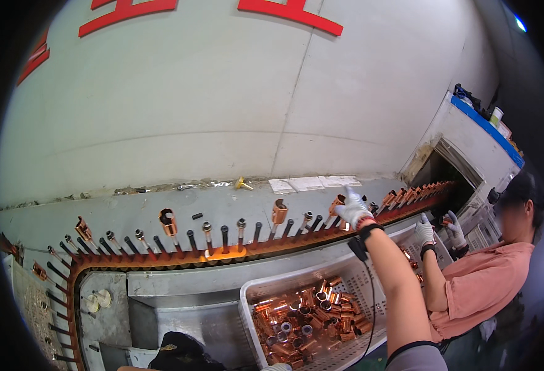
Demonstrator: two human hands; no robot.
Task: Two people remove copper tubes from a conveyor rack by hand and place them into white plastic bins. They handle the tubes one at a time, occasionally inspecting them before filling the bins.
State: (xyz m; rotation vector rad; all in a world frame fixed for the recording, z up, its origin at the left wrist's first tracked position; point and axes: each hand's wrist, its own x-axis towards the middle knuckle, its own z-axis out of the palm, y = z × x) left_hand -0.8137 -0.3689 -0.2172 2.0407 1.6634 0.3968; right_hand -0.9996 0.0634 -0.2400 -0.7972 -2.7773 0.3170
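My right arm reaches across to the curved line of upright rods. In its white glove, my right hand (pixel 356 213) is closed at a split copper sleeve (pixel 338 201) on one rod, its fingertips partly smeared. Only a sliver of white glove shows at the lower edge, seemingly my left hand (pixel 277 367); its fingers are hidden. It is nearest to a white plastic crate (pixel 245 309) heaped with loose copper sleeves (pixel 309 315). More copper sleeves stand on other rods, among them one (pixel 168 221) to the left and another (pixel 279 211) nearer the middle.
A co-worker (pixel 491 272) in a pink shirt stands at the right, a copper piece between gloved hands, beside another crate. The orange-brown track (pixel 222 255) runs into a wall opening (pixel 451 164). White sheets (pixel 314 183) and a brass-coloured piece (pixel 243 183) lie along the back ledge.
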